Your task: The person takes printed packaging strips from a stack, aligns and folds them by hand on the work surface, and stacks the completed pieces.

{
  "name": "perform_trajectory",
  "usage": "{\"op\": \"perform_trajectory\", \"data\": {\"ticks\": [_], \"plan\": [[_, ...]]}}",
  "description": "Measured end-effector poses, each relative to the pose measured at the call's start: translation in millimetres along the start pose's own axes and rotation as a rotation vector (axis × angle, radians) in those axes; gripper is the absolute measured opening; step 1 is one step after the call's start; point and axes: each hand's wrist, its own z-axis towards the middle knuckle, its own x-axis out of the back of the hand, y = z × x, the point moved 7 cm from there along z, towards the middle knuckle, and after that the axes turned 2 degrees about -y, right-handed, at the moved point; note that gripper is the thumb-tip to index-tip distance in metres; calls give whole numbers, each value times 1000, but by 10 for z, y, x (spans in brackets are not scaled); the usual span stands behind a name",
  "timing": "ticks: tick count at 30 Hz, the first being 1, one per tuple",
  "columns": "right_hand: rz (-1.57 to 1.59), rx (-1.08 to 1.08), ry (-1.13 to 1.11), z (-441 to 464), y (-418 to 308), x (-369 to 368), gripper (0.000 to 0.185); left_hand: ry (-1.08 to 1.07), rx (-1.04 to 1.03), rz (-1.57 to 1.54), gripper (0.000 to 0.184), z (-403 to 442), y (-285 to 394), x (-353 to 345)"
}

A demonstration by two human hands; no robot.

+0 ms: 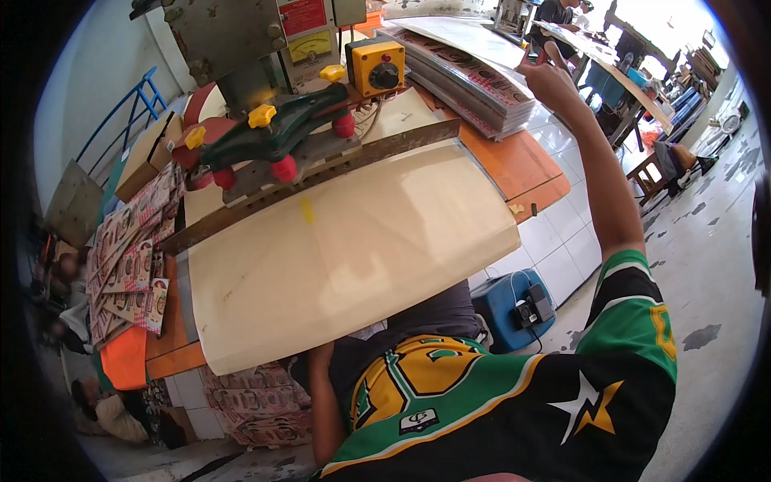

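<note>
My right hand [549, 82] is raised at the upper right, beside the stack of printed sheets [482, 84]. Its fingers are spread and nothing shows in them. My left hand [321, 352] reaches beneath the front edge of a cream sheet [345, 249], which hides the fingers. That sheet covers the work surface in front of a metal bar [321, 178]. Above the bar stands a press machine with a dark green arm [277, 132], yellow knobs [262, 116] and red feet [283, 168].
A yellow control box [376, 67] with a black dial sits behind the press. Printed flat packs [132, 265] pile up on the left of the orange table [526, 173]. On the floor at right is a blue box [514, 309]. Another person [554, 18] is in the background.
</note>
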Motion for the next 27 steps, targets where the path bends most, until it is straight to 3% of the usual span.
{"op": "perform_trajectory", "data": {"ticks": [7, 10, 12, 16, 19, 20, 22, 23, 24, 26, 27], "plan": [[96, -51, -88, -835, -543, 137, 16, -24, -30, 132, 46, -25, 84, 39], [228, -67, -43, -1086, -455, 161, 23, -42, -52, 187, 46, -57, 169, 38], [389, -12, 22, -1211, -402, 171, 44, -33, -42, 170, 45, -51, 196, 29], [504, -101, 157, -1368, -135, 70, 50, -2, -61, 160, 43, -67, 259, 17], [735, -606, 517, -1646, 423, -157, 56, 5, -140, 206, 41, -90, 354, 0], [735, -605, 517, -1671, 460, -273, 56, -23, -146, 198, 41, -115, 482, -12], [1403, -975, 581, -1855, 603, -765, 67, -47, -151, 192, 40, -200, 639, -18], [1710, -991, 447, -1822, 507, -887, 80, -52, -198, 228, 41, -249, 721, -30], [1712, -991, 447, -1801, 492, -911, 80, -58, -246, 264, 41, -274, 775, -37], [2255, -875, 248, -1610, 188, -1034, 75, -111, -208, 187, 42, -264, 632, -99], [2300, -818, 242, -1543, 76, -930, 66, -163, -169, 107, 43, -259, 564, -140]]}}
